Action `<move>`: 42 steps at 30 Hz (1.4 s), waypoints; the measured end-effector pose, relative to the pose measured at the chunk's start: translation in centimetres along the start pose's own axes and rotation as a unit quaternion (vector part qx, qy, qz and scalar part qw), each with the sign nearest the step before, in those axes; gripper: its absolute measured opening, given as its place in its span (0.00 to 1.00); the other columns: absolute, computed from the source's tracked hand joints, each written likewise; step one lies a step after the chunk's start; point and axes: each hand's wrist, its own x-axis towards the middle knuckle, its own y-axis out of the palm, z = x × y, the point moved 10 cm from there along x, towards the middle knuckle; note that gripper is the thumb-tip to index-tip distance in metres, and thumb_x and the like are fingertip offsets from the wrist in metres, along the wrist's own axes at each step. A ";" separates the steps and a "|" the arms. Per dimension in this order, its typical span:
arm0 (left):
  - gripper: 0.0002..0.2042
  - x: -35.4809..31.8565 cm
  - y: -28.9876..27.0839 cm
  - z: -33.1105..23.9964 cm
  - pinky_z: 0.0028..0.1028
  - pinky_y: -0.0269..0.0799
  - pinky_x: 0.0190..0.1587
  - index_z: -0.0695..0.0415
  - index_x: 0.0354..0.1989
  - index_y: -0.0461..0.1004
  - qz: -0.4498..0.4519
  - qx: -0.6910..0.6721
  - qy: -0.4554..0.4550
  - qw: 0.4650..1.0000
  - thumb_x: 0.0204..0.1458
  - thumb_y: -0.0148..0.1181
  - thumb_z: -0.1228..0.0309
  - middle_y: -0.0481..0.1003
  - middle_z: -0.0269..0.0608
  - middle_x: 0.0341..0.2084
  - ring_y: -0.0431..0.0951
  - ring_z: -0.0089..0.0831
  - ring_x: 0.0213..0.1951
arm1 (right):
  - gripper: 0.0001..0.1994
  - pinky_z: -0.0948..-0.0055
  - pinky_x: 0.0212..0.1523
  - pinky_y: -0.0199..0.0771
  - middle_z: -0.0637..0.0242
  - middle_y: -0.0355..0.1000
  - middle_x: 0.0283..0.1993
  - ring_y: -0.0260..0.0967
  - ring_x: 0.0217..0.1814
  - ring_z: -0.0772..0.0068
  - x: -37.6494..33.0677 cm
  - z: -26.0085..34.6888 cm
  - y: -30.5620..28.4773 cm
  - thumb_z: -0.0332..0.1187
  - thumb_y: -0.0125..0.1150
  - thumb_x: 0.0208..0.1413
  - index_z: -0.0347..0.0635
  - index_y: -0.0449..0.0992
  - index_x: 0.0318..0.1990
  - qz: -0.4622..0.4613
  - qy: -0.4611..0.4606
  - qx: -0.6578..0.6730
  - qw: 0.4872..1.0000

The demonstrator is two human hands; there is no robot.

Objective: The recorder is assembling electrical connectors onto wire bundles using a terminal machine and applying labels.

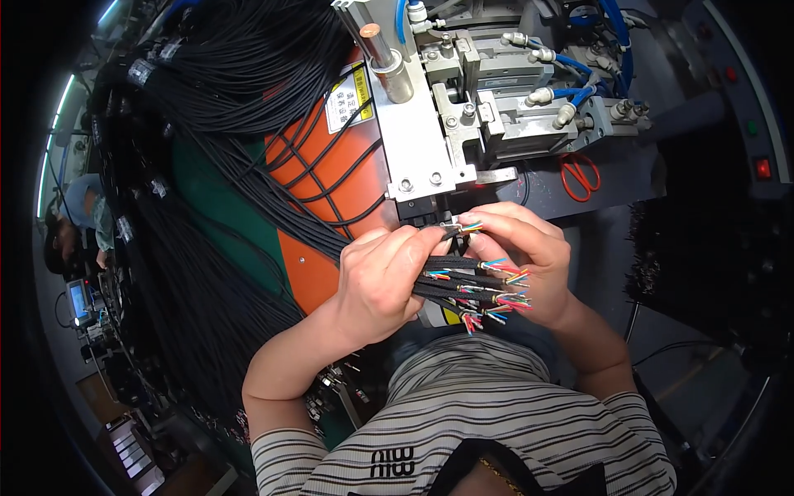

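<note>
I see a bundle of black braided cables (451, 277) with stripped ends showing thin coloured wires, red, blue, green and yellow, held at the middle of the view, just near of a grey metal machine. My left hand (380, 281) wraps the bundle, its fingers closed around the black sheaths, the cable ends fanning out to the right past the knuckles. My right hand (529, 252) sits just right of it, touching the bundle from behind; its fingers pinch one single cable end (463, 226) with coloured wires, lifted above the rest and held right under the dark lower jaw of the machine.

That grey metal machine (430, 140) stands on the far side, with a bright steel cylinder rod, bolted plates, and blue air hoses (579, 66) running to fittings on its right part. A pair of red-handled scissors (581, 175) lies on the dark worktop (616, 186) right of the machine. To the left, an orange panel (310, 256) shows beneath a great mass of long black cables (215, 165) draped from far left down toward me. At the far right edge a control panel carries a red button (762, 169).
</note>
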 end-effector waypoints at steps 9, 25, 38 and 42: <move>0.09 -0.2 0.3 0.5 0.31 0.68 0.24 0.63 0.36 0.72 -0.015 -0.014 -0.015 1.000 0.47 0.64 0.80 0.74 0.43 0.20 0.74 0.37 0.20 | 0.08 0.74 0.31 0.76 0.56 0.77 0.37 0.77 0.32 0.67 0.4 1.4 0.1 0.19 0.64 0.51 0.30 0.78 0.39 0.011 -0.042 -0.072 0.996; 0.22 -0.8 -0.5 0.8 0.30 0.72 0.29 0.64 0.42 0.74 -0.037 -0.052 -0.026 0.998 0.31 0.64 0.83 0.79 0.42 0.28 0.80 0.39 0.27 | 0.07 0.84 0.24 0.69 0.60 0.77 0.37 0.73 0.29 0.84 -0.3 -2.2 1.2 0.22 0.64 0.55 0.30 0.77 0.40 0.039 0.160 0.097 0.981; 0.08 -1.0 -1.3 1.4 0.30 0.70 0.26 0.64 0.36 0.75 -0.039 -0.047 -0.051 0.997 0.47 0.65 0.79 0.78 0.45 0.25 0.77 0.37 0.22 | 0.07 0.80 0.36 0.78 0.56 0.76 0.40 0.77 0.37 0.73 0.4 0.3 2.3 0.21 0.63 0.55 0.30 0.77 0.41 0.057 0.019 -0.022 0.998; 0.21 -1.3 -1.0 1.5 0.30 0.71 0.28 0.64 0.41 0.74 -0.025 -0.043 -0.041 0.998 0.32 0.63 0.83 0.78 0.41 0.27 0.80 0.38 0.27 | 0.07 0.80 0.36 0.77 0.57 0.76 0.39 0.77 0.37 0.75 0.4 0.1 2.5 0.21 0.62 0.57 0.30 0.76 0.42 0.065 0.046 -0.036 0.996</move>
